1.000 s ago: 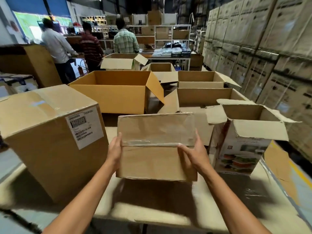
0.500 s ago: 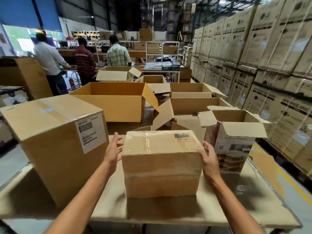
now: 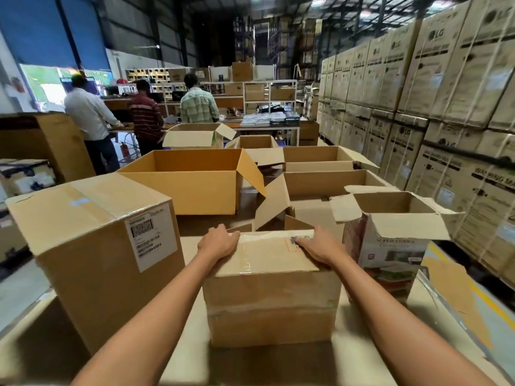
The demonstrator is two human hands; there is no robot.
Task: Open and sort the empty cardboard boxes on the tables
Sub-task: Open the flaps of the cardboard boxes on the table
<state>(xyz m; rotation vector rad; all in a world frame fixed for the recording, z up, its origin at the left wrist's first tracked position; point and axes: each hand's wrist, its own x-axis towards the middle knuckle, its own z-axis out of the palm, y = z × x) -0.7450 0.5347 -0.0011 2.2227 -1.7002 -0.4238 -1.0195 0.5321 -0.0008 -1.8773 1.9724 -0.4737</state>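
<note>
Small sealed box under both hands, near centre of tabletop.

My left hand curls over the far-left top corner of the small box; my right hand clamps its far-right top edge, fingers bent on the glossy tape. The box is plain brown corrugated card, rectangular, and stands flat on the pale tabletop between a large labelled box on the left and an open printed box on the right.

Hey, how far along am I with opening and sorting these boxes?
Done: several boxes behind stand open, such as the big open box and the printed box. In hand: the small taped box, with left hand and right hand at its far top edge, flaps closed. Left: that one and the large labelled box, also sealed.
</note>
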